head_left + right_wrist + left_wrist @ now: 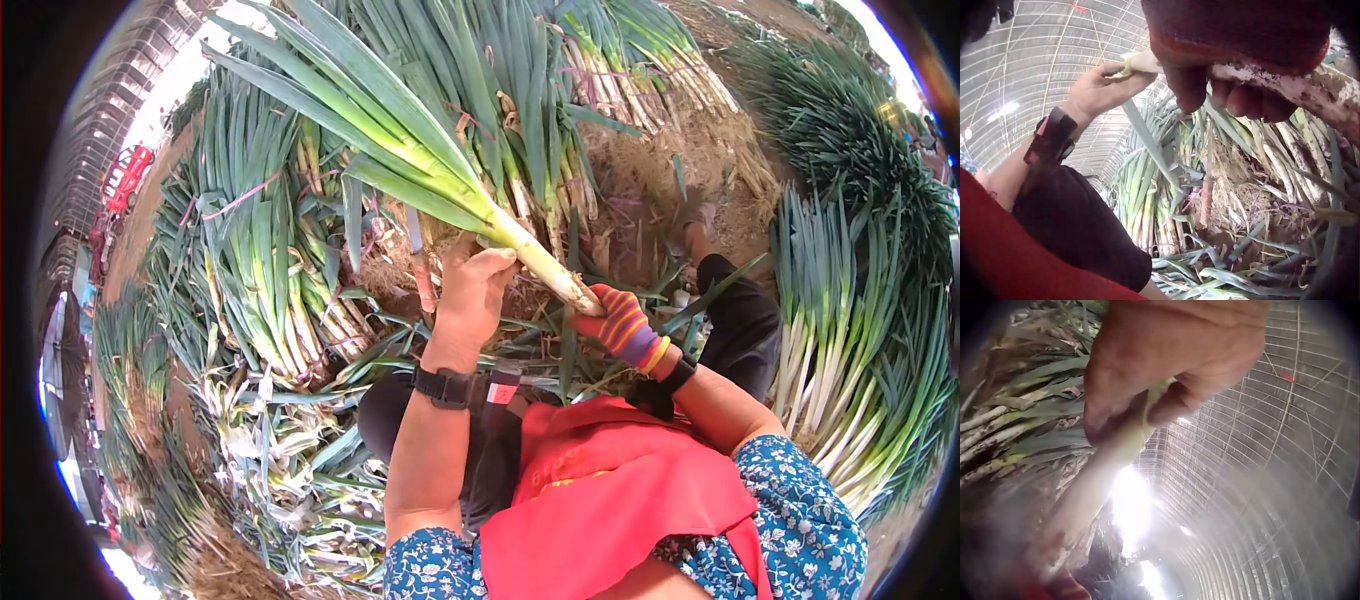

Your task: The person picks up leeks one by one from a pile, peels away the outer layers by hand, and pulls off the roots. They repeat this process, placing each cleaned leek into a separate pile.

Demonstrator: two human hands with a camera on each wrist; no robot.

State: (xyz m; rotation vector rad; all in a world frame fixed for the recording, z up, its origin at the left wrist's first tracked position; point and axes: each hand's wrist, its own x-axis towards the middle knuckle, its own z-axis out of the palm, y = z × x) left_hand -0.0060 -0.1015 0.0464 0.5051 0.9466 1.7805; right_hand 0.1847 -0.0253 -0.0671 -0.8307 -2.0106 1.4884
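Note:
A long leek [540,262] slants across the head view, its green leaves fanning up to the left and its pale root end down to the right. My bare left hand [470,295] pinches the stalk just below the leaves; the left wrist view shows thumb and fingers around the pale stem [1094,478]. Lower down, my right hand [630,332], in a striped glove with bare fingertips, grips the root end. Soil clings to the stalk [1260,78] there in the right wrist view. Behind the left hand is a knife with a reddish handle [424,285].
Tied leek bundles [260,240] lie at the left, with more bundles [640,70] at the back. Loose leeks [840,330] are heaped at the right. Peeled leaves and trimmings [290,470] cover the ground at lower left. A red apron [610,490] covers the person's lap.

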